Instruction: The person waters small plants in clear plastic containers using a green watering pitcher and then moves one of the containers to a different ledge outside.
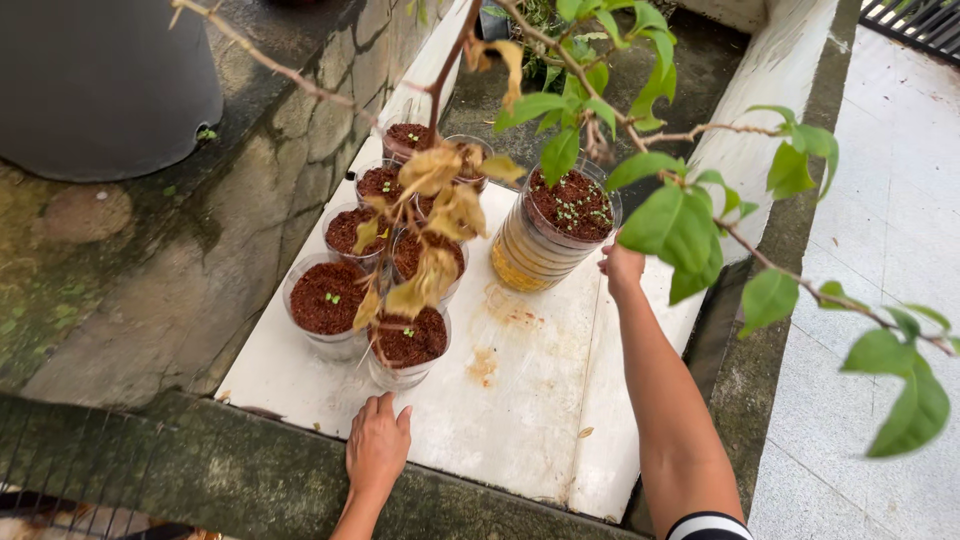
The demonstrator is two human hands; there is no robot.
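fingers of the right hand [622, 268] hide behind leaves, state unclear, just beside a large clear pot [553, 232] of brown soil and sprouts; left hand [377, 447] flat, fingers together, near small soil-filled cups [327, 305] on the white ledge [520, 400]

Left hand [377, 447] sits flat at bottom center, palm down, fingers together. Right arm stretches up mid-frame, right hand [621, 268] loosely curled, partly hidden.

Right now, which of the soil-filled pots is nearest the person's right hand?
The big clear pot standing apart on the right of the white board. The right hand is at its side, while the smaller pots cluster to the left.
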